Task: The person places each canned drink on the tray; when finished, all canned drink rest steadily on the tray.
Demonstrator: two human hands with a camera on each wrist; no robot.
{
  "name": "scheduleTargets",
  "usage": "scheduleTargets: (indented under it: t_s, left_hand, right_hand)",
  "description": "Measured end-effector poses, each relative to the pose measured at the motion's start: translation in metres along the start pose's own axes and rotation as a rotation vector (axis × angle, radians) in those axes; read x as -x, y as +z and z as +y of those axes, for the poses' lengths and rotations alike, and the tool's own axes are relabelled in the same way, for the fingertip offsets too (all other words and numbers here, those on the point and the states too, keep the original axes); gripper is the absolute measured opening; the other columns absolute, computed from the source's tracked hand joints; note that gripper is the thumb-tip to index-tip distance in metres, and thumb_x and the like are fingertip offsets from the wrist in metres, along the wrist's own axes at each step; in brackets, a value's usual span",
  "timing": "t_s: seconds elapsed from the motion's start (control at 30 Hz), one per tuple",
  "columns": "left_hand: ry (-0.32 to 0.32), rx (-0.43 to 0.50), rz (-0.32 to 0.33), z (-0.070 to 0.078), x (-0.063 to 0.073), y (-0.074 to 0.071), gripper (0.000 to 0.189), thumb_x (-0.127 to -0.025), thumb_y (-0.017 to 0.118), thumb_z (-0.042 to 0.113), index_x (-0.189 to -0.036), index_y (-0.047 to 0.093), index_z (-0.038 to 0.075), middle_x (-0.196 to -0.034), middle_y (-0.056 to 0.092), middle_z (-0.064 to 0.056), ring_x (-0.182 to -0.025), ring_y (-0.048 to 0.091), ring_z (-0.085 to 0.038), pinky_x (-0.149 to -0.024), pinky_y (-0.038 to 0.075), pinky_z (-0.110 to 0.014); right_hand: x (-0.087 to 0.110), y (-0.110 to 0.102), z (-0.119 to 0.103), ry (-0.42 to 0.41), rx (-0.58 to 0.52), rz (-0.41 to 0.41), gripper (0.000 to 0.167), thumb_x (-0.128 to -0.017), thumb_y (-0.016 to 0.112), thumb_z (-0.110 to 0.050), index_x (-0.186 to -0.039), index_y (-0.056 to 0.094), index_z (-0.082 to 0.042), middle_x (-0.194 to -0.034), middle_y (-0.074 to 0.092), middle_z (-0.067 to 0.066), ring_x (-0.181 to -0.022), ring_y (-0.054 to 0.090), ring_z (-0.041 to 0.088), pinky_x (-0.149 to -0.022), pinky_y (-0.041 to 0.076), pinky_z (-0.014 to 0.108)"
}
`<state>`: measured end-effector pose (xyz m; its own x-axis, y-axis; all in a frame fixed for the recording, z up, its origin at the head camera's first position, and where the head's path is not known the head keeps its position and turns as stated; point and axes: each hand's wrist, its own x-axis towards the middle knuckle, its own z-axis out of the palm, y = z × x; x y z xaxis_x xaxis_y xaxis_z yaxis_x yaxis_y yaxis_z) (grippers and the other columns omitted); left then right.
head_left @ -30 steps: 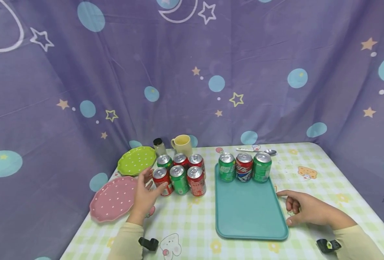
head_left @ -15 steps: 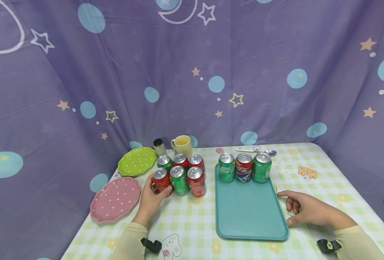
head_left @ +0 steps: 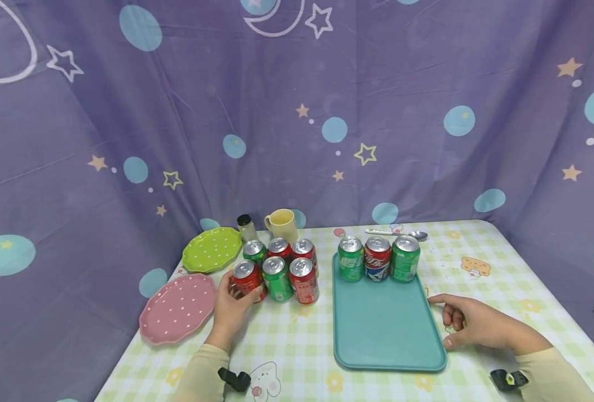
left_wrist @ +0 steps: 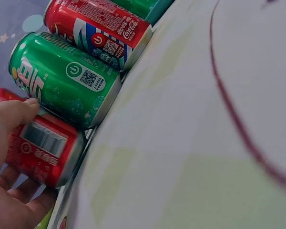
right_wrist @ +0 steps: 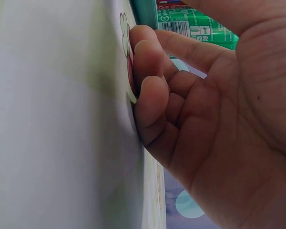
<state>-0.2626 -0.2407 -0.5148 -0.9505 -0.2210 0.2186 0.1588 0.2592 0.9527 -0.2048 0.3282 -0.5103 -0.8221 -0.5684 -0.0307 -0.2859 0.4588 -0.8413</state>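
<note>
My left hand (head_left: 230,307) grips a red soda can (head_left: 245,278) at the front left of a two-row group of cans. In the left wrist view the thumb lies along the near side of this can (left_wrist: 43,143), with fingers around the other side; it leans slightly. Beside it stand a green can (head_left: 277,283) and another red can (head_left: 304,287). My right hand (head_left: 478,324) rests on the table at the right of a teal tray (head_left: 387,329). Its index fingertip and thumb are at the tray's edge, the other fingers loosely curled.
Two green cans, one of them here (head_left: 351,262), and a red one (head_left: 377,263) line the tray's far end. A pink plate (head_left: 176,310) and a green plate (head_left: 211,249) lie at left. Behind the cans stand a jar (head_left: 247,229) and yellow mug (head_left: 283,226); a spoon (head_left: 417,235) lies behind the tray.
My left hand has closed around the front-left red can, which has shifted slightly left, away from the green can. The right hand and the tray have not moved.
</note>
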Motion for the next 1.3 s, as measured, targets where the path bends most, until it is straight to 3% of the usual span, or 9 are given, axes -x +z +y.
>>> scheduleTargets:
  t_s: [0.23,0.37,0.57,0.73,0.9,1.1,1.3]
  left_hand:
    - [0.062,0.078,0.121,0.010,0.000,-0.003,0.074,-0.082,0.090,0.004,-0.143,0.049,0.009,-0.134,0.061,-0.011,-0.119,0.059,-0.024,-0.092,0.052,-0.019]
    - [0.114,0.060,0.177,0.023,0.003,-0.006,0.074,-0.081,0.092,0.010,-0.142,0.051,0.010,-0.131,0.064,-0.008,-0.114,0.060,-0.019,-0.092,0.051,-0.021]
    - [0.227,0.051,0.202,0.049,0.010,-0.010,0.075,-0.081,0.092,0.008,-0.144,0.051,0.010,-0.132,0.065,-0.003,-0.117,0.061,-0.015,-0.096,0.050,-0.021]
    - [0.313,0.059,0.150,0.075,0.021,-0.004,0.074,-0.078,0.094,0.005,-0.140,0.054,0.009,-0.130,0.068,-0.002,-0.114,0.065,-0.016,-0.095,0.050,-0.023]
    - [0.373,0.072,0.063,0.103,0.031,0.012,0.073,-0.077,0.094,0.004,-0.139,0.054,0.007,-0.131,0.068,-0.004,-0.115,0.065,-0.018,-0.095,0.050,-0.026]
    - [0.434,0.088,-0.051,0.123,0.035,0.042,0.070,-0.080,0.093,0.009,-0.138,0.056,0.013,-0.131,0.066,0.002,-0.118,0.064,-0.019,-0.095,0.054,-0.028]
    - [0.417,0.083,-0.177,0.137,0.042,0.078,0.073,-0.080,0.095,0.020,-0.140,0.056,0.024,-0.131,0.065,0.004,-0.119,0.064,-0.018,-0.096,0.057,-0.041]
  right_hand:
    - [0.001,0.000,-0.002,-0.002,0.002,0.001,0.090,-0.080,0.092,-0.020,-0.148,0.043,0.011,-0.096,0.057,0.010,-0.073,0.053,0.013,-0.061,0.046,0.028]
    - [0.001,0.000,-0.004,-0.001,-0.002,-0.002,0.090,-0.080,0.092,-0.020,-0.148,0.043,0.012,-0.097,0.057,0.011,-0.073,0.053,0.014,-0.061,0.046,0.028]
    - [0.001,0.000,-0.004,0.002,-0.005,-0.003,0.089,-0.080,0.092,-0.020,-0.149,0.043,0.011,-0.097,0.057,0.011,-0.073,0.053,0.016,-0.061,0.046,0.028]
    - [0.000,0.000,-0.004,0.007,-0.008,-0.001,0.091,-0.079,0.092,-0.019,-0.149,0.043,0.011,-0.097,0.057,0.010,-0.073,0.053,0.016,-0.061,0.046,0.028]
    - [0.000,-0.001,-0.004,0.002,0.003,0.004,0.092,-0.079,0.093,-0.020,-0.149,0.043,0.012,-0.096,0.057,0.011,-0.073,0.053,0.015,-0.061,0.046,0.028]
    - [0.000,-0.001,-0.001,0.016,0.010,0.011,0.092,-0.078,0.093,-0.020,-0.149,0.043,0.011,-0.096,0.057,0.010,-0.073,0.052,0.014,-0.061,0.046,0.028]
    - [-0.001,0.000,0.000,0.017,0.004,0.008,0.092,-0.078,0.093,-0.019,-0.149,0.043,0.010,-0.096,0.057,0.011,-0.073,0.052,0.014,-0.061,0.046,0.028]
